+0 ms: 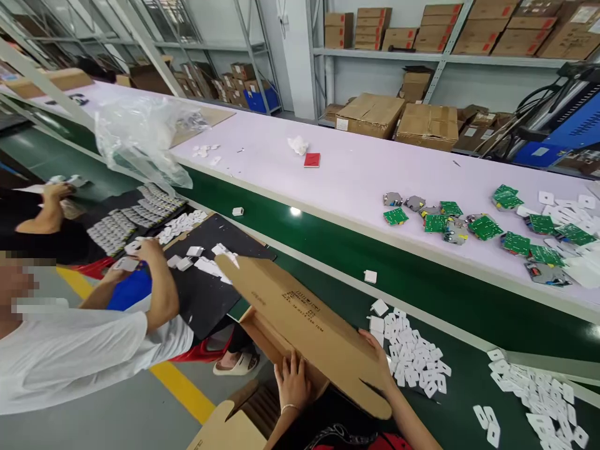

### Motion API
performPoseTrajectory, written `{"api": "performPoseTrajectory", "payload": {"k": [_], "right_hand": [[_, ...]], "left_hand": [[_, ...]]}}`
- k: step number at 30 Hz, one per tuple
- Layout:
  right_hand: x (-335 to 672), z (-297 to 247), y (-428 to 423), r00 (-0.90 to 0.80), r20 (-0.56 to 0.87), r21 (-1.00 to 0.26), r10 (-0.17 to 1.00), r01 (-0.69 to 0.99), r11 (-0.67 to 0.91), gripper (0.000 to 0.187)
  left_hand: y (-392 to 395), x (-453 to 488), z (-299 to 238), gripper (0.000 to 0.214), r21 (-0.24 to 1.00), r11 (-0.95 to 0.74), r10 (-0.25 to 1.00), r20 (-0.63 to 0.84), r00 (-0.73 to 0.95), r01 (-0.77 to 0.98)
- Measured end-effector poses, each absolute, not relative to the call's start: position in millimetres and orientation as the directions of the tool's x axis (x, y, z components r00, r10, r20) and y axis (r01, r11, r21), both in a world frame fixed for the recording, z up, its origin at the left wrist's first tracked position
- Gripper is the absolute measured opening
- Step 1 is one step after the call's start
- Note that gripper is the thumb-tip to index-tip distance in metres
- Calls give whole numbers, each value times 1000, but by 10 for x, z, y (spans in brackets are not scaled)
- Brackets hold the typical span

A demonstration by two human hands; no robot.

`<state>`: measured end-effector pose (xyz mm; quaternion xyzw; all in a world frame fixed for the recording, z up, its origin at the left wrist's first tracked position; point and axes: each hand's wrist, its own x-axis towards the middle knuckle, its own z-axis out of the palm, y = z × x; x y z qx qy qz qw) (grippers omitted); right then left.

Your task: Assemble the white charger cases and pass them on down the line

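Observation:
A long brown cardboard box (304, 315) with printed text on its raised lid flap is tilted in front of me at the bench edge. My left hand (293, 382) lies on the near wall of the box, fingers stretched and spread. At the flap's right edge, my right hand (379, 357) holds the cardboard, with part of the fingers hidden behind it. Just beyond the right hand lies a pile of small white plastic plates (417, 353), with white adapter housings (376, 325) at its edge. Below the left hand stands another open carton (234, 431).
A green conveyor belt (323, 244) runs alongside, carrying a few white housings. Green circuit boards (485, 226) lie on the white counter (262, 140). To the left, a co-worker in a white shirt (84, 350) handles white parts over a black mat (210, 312). More white plates (539, 394) lie right.

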<state>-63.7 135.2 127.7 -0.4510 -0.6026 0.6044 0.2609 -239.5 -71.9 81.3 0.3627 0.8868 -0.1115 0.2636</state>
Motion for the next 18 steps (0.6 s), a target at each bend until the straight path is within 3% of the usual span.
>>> {"api": "performPoseTrajectory", "payload": {"k": [7,13,18], "right_hand": [[-489,1580,1360,-436,-174,-944,883,330,-23,38],[-989,1300,2205,-203,-282,-910,938,365,-195,36],[-1235,1164,2813,-144,-347,-866,927,429,-257,34]], "left_hand": [[-566,-2349,764,71,-11,736,558,-555,-616,676],[-648,-2298,780,79,-50,723,560,-542,-626,689],[-661,-2277,822,78,-71,718,555,-542,-631,692]]}}
